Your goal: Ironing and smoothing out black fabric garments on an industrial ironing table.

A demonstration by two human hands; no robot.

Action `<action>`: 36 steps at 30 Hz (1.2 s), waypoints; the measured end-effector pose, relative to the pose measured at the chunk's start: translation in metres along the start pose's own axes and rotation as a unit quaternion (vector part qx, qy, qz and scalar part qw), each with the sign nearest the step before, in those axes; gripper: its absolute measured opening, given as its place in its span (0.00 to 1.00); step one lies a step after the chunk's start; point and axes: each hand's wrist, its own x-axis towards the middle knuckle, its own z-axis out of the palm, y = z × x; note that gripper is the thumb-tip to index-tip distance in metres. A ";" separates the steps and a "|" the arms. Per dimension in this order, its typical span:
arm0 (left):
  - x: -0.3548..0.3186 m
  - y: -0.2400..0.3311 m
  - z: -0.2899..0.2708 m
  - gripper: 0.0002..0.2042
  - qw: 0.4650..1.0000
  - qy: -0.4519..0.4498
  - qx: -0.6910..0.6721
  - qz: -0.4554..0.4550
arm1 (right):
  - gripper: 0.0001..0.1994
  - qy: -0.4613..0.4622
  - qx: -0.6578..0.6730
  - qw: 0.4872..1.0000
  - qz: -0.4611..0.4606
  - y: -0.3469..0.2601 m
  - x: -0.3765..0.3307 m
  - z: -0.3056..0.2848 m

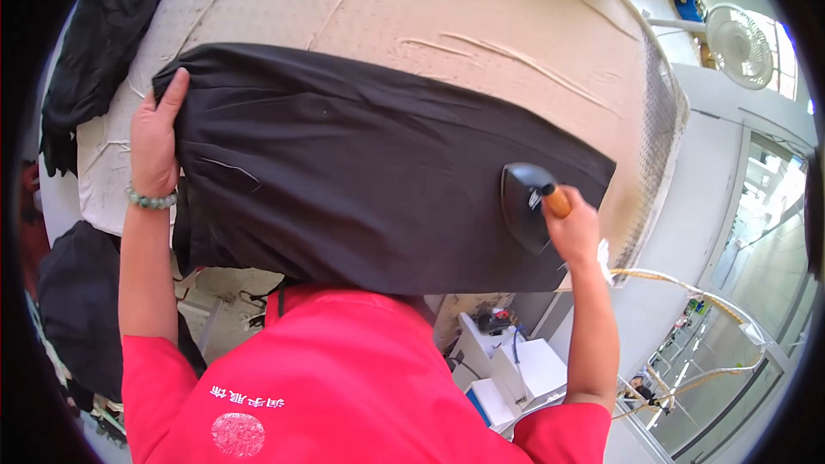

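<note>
A dark garment (361, 172) lies spread across a pale padded ironing table, with soft creases toward its left end. My left hand (156, 142) is at that end, its thumb along the fabric edge and its other fingers mostly hidden; it appears to pinch the cloth. A loose pale thread (230, 168) lies on the fabric nearby. Toward the right end, my right hand (574, 228) is closed round the wooden handle of a black iron (522, 206). The iron rests on the garment, its plate against the cloth as far as I can see.
The table cover (516, 0) is wrinkled beyond the garment. More dark clothing (107, 34) lies at far left, with a dark bundle (82, 309) below it. A cord (679, 283) trails right from near my right wrist. White boxes (528, 369) stand below; a fan (739, 45) is far right.
</note>
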 end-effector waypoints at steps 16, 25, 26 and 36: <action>0.025 -0.029 -0.031 0.15 0.994 0.009 0.102 0.029 | 0.13 -0.179 -0.087 0.944 -0.261 -0.266 0.078 0.012; 0.017 -0.027 -0.029 0.17 0.986 -0.007 0.156 0.057 | 0.23 -0.141 -0.017 0.962 -0.234 -0.290 0.059 0.024; 0.015 -0.024 -0.024 0.17 0.985 0.006 0.163 0.058 | 0.22 -0.146 -0.009 0.959 -0.242 -0.305 0.058 0.023; 0.004 -0.008 -0.017 0.18 0.986 0.007 0.128 0.105 | 0.09 -0.105 -0.058 0.970 -0.212 -0.285 0.051 0.018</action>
